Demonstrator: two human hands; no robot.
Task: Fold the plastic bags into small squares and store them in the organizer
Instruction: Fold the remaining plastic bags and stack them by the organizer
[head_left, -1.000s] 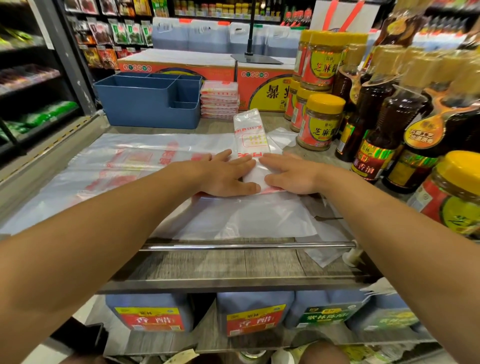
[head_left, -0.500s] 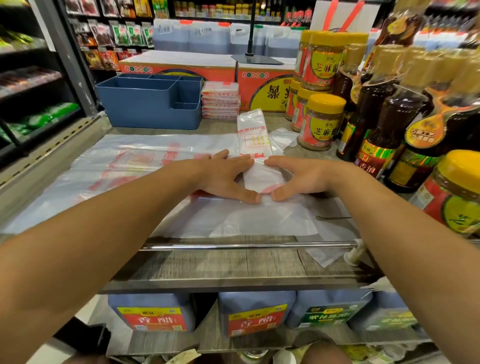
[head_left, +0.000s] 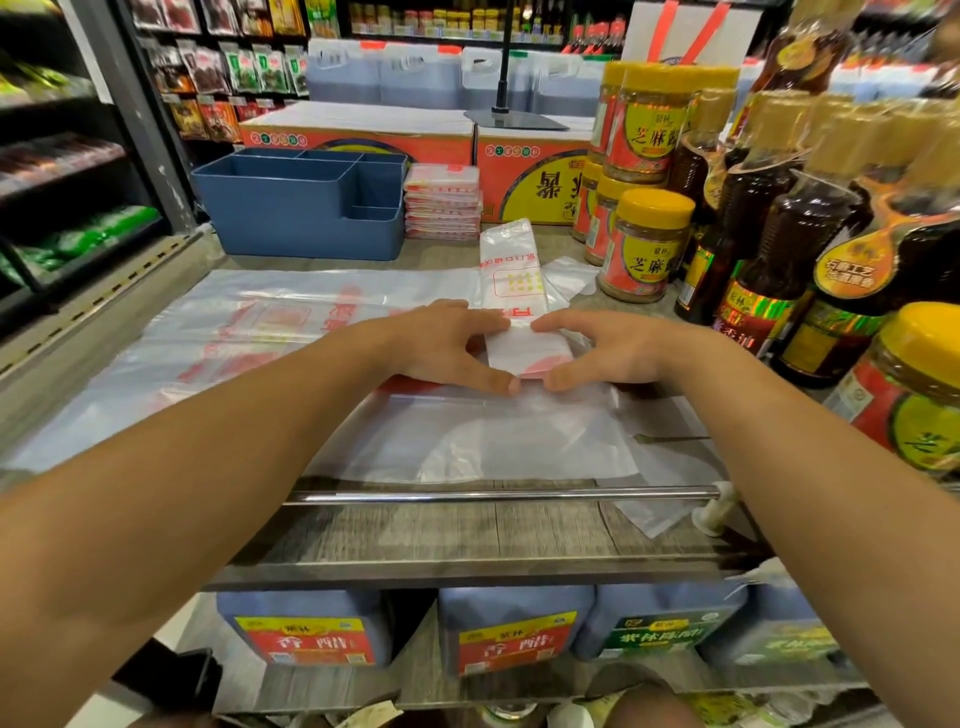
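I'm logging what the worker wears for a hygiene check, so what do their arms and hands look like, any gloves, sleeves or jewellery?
Both forearms are bare up to the frame's edge: no sleeves show. The left hand and right hand have no gloves. No rings, watch or bracelets are visible on the fingers or wrists. Nails look short and unpainted, as far as the picture shows.

Jar (head_left: 919, 384) cut off right; floor items (head_left: 519, 714) cut off.
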